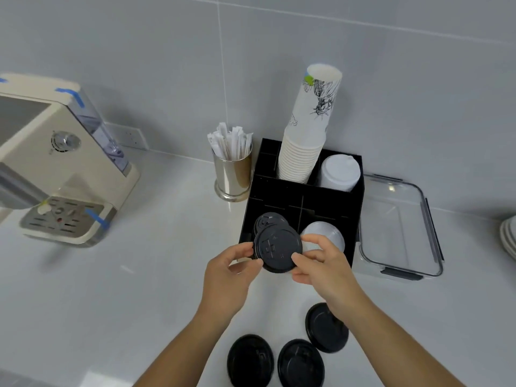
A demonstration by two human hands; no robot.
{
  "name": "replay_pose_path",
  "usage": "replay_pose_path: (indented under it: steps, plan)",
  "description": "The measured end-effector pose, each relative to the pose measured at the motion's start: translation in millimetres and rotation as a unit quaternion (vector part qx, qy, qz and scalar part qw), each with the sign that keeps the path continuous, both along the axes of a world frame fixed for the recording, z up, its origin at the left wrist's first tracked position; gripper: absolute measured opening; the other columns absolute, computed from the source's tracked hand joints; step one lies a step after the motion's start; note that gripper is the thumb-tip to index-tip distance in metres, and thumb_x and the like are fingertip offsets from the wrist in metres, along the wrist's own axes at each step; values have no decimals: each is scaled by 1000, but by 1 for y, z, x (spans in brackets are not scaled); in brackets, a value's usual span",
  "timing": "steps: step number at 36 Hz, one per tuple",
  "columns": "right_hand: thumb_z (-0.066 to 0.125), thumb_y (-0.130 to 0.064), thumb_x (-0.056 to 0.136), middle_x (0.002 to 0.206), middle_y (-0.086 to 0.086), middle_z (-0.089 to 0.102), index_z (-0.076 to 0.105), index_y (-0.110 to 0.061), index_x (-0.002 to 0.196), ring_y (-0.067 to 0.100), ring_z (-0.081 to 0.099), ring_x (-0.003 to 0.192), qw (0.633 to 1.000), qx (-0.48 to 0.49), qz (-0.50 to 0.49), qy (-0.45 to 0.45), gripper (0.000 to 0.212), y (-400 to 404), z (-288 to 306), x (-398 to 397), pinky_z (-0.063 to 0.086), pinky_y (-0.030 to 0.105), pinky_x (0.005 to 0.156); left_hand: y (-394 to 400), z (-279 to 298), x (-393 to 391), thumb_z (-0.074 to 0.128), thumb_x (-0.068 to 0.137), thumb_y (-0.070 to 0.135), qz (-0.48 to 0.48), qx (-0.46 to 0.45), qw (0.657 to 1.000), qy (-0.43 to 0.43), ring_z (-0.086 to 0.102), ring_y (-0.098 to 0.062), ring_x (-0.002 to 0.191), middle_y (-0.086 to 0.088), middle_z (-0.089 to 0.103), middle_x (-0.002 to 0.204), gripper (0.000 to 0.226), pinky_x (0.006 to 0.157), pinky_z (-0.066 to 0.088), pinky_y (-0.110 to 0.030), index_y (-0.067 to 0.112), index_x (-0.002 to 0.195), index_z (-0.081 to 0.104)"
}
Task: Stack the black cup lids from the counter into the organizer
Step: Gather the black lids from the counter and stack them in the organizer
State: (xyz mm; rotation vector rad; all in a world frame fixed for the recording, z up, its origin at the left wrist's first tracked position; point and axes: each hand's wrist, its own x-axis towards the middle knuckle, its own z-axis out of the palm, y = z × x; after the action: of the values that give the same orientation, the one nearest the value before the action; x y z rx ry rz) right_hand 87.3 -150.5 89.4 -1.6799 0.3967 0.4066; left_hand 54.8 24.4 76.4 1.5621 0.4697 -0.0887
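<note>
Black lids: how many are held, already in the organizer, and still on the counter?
Held in both hands: 1
Visible in the organizer: 1
On the counter: 3
Total: 5

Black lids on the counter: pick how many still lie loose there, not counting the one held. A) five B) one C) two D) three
D: three black lids lie on the counter near the forearms, while both hands hold a fourth lid at the organizer.
</note>
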Motion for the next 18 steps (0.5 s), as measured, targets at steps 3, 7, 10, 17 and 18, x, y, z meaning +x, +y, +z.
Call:
replay_pose_path:
  steps: [3,7,10,17,18]
  plan:
    - [66,-9,89,96,6,71,58,-26,123,29,74,78,1000,-10,-9,-24,39,4,1,4,61,25,66,-4,-1,6,72,82,5,7,9,1000,-7,69,-1,73,5,74,97,34,74,57,-23,37,92,70]
    - [65,-12,90,97,1,69,57,-33,126,23,75,74,999,-22,-15,-46,43,11,-1,10,63,30,71,-8,2,16,69,85,4,16,20,999,-20,70,0,83,15,74,93,43,77,54,-19,47,90,66]
    - [64,-14,91,94,-4,68,57,-39,122,21,75,73,997,-34,-11,-62,41,13,-2,16,63,32,73,-10,2,25,70,85,7,24,44,998,-33,68,5,80,17,71,94,44,71,50,-13,50,94,62]
    - [61,-18,92,91,-15,67,60,-41,115,12,70,80,991,-102,27,-78,33,12,-9,31,53,24,70,-10,-7,39,67,88,8,20,61,998,-18,69,2,90,16,75,99,28,89,55,-24,29,105,74]
    - [59,-17,92,91,-15,69,64,-39,111,7,68,78,988,-122,41,-81,29,12,-11,33,51,22,68,-10,-10,42,66,88,9,24,60,998,-14,69,1,91,13,75,102,28,91,54,-25,25,110,74]
